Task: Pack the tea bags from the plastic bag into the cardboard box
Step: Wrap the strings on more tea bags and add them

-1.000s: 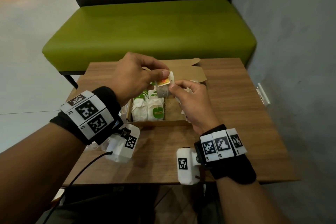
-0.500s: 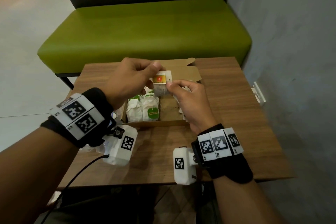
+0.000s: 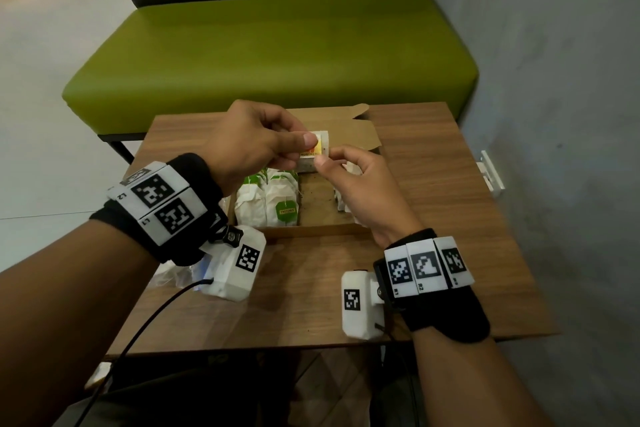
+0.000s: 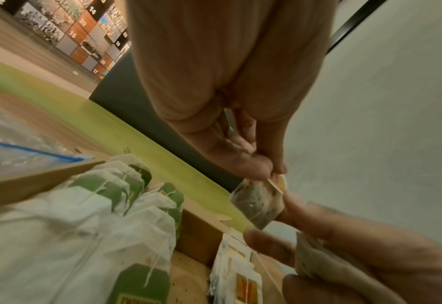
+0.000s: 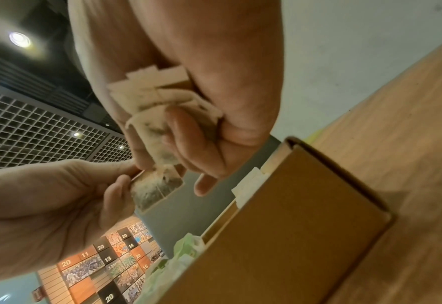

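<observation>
— Two hands meet over the cardboard box [image 3: 311, 229] in the head view; what are they doing?
— The left hand [image 3: 249, 142] pinches a tea bag [image 3: 313, 156] by its orange-tagged top, and the right hand [image 3: 360, 180] pinches the same bag from below; green-tagged tea bags [image 3: 273, 203] stand in the box's left part

— And from the left wrist?
— That bag [image 4: 260, 202] hangs above the box between both thumbs; the plastic bag [image 4: 20, 152] (blue-edged) lies just beyond the box wall

— The right wrist?
— Its curled fingers [image 5: 188, 133] also clutch a bundle of tea bags [image 5: 157, 98] against the palm; the box [image 5: 279, 226] sits on the table [image 5: 409, 144]
</observation>
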{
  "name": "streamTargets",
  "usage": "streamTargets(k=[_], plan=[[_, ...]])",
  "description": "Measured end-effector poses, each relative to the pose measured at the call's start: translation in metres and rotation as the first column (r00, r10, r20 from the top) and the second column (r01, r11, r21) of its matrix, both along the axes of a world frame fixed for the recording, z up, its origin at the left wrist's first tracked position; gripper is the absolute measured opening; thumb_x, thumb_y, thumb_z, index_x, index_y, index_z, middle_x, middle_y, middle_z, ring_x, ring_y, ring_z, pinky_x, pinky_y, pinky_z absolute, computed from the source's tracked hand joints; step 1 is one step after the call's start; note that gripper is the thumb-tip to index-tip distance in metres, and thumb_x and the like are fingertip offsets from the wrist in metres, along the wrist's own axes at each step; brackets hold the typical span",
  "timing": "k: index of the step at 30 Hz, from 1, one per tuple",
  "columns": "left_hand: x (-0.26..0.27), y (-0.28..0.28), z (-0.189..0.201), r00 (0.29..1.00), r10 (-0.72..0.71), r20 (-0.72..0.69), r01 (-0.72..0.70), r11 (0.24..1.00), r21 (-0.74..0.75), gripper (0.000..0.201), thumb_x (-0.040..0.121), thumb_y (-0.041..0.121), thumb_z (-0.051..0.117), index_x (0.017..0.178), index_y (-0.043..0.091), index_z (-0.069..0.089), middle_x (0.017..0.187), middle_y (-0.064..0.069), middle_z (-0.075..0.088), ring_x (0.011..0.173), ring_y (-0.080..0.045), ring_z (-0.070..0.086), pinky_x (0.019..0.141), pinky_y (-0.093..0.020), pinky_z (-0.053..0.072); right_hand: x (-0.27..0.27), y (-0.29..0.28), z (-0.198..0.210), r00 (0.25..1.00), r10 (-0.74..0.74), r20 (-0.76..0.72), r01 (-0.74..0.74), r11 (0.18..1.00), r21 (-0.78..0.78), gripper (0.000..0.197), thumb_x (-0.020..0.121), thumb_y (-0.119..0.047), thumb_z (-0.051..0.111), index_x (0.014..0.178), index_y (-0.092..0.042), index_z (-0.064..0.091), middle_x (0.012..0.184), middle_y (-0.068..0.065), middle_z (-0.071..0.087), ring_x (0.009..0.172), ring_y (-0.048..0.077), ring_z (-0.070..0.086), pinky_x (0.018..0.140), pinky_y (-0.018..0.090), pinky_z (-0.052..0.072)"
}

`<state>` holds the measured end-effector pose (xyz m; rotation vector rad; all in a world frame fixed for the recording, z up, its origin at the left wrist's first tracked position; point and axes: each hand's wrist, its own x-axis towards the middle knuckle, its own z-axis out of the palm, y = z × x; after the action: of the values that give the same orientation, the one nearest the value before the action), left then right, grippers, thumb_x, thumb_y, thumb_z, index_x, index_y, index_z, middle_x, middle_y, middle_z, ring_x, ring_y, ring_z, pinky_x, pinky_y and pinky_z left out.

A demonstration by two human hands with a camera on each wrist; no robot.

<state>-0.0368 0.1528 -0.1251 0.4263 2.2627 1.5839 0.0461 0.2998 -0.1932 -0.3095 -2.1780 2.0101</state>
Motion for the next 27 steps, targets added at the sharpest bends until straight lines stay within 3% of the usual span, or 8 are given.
streamTargets(k=[5,8,10,12,15,20,24,27], plan=[[-0.004,0.004,-0.012,0.996,-0.060,0.062,0.063,0.997,-0.035,0.019,0.073,0.012,0.078,0.086,0.002,0.070,0.067,-0.006,0.068,0.062,-0.016,0.066,0.058,-0.023,0.057,-0.003,0.002,-0.006,0.993,-0.117,0.026,0.115,0.992,0.060,0.017,0.092,-0.031,0.071,0.076,-0.027,0.069,0.107,-0.006,0.071,0.109,0.008,0.060,0.081,0.027,0.045],[-0.009,0.005,-0.017,0.990,-0.116,-0.084,0.090,0.960,-0.266,0.010,0.081,0.018,0.078,0.087,0.011,0.074,0.074,-0.006,0.071,0.069,-0.022,0.067,0.060,-0.031,0.058,-0.003,0.004,-0.010,0.990,-0.123,0.068,0.116,0.988,0.104,0.019,0.090,-0.030,0.072,0.072,-0.028,0.067,0.110,-0.004,0.071,0.110,0.013,0.061,0.074,0.024,0.045],[-0.013,0.006,-0.020,0.958,-0.207,-0.199,0.095,0.883,-0.459,0.009,0.080,0.032,0.079,0.084,0.025,0.075,0.075,0.003,0.074,0.075,-0.022,0.069,0.070,-0.042,0.058,-0.004,0.004,-0.012,0.987,-0.123,0.106,0.107,0.983,0.149,0.013,0.089,-0.034,0.073,0.077,-0.029,0.069,0.112,0.001,0.071,0.107,0.022,0.065,0.073,0.027,0.048],[-0.013,0.009,-0.022,0.940,-0.265,-0.214,0.111,0.833,-0.542,0.010,0.079,0.038,0.079,0.082,0.030,0.075,0.073,0.009,0.072,0.071,-0.009,0.068,0.070,-0.037,0.059,-0.005,0.004,-0.012,0.981,-0.097,0.167,0.058,0.973,0.224,0.015,0.088,-0.040,0.073,0.094,-0.026,0.072,0.114,0.002,0.069,0.103,0.023,0.066,0.068,0.027,0.046],[-0.009,0.015,-0.025,0.939,-0.293,-0.177,0.177,0.858,-0.483,0.006,0.085,0.025,0.075,0.087,0.020,0.075,0.074,0.003,0.070,0.056,0.006,0.056,0.052,-0.008,0.042,-0.004,0.006,-0.007,0.981,-0.050,0.188,-0.001,0.964,0.265,0.018,0.085,-0.038,0.076,0.097,-0.025,0.074,0.097,-0.003,0.071,0.089,0.017,0.067,0.065,0.028,0.046],[-0.011,0.009,-0.026,0.971,-0.210,-0.111,0.171,0.942,-0.290,0.006,0.086,0.016,0.073,0.088,0.010,0.072,0.086,-0.010,0.071,0.071,-0.014,0.063,0.066,-0.028,0.055,-0.003,0.002,-0.003,0.988,-0.001,0.156,-0.043,0.960,0.278,0.013,0.088,-0.030,0.074,0.101,-0.027,0.075,0.092,-0.008,0.072,0.086,0.011,0.066,0.071,0.031,0.052],[-0.015,0.009,-0.027,0.966,-0.244,-0.080,0.215,0.939,-0.267,0.006,0.089,0.009,0.069,0.090,0.004,0.066,0.076,-0.006,0.065,0.066,-0.017,0.067,0.062,-0.026,0.059,-0.003,0.001,-0.002,0.987,-0.029,0.160,-0.019,0.957,0.289,0.012,0.091,-0.033,0.072,0.099,-0.024,0.072,0.094,-0.008,0.072,0.089,0.012,0.066,0.080,0.040,0.057],[-0.022,0.015,-0.028,0.957,-0.270,-0.102,0.221,0.913,-0.342,0.004,0.090,0.009,0.069,0.088,0.009,0.066,0.075,-0.006,0.068,0.065,-0.017,0.070,0.063,-0.030,0.061,-0.003,0.004,-0.002,0.978,-0.100,0.183,0.039,0.950,0.309,0.017,0.090,-0.036,0.072,0.102,-0.026,0.065,0.109,-0.008,0.066,0.097,0.014,0.063,0.082,0.036,0.055]])
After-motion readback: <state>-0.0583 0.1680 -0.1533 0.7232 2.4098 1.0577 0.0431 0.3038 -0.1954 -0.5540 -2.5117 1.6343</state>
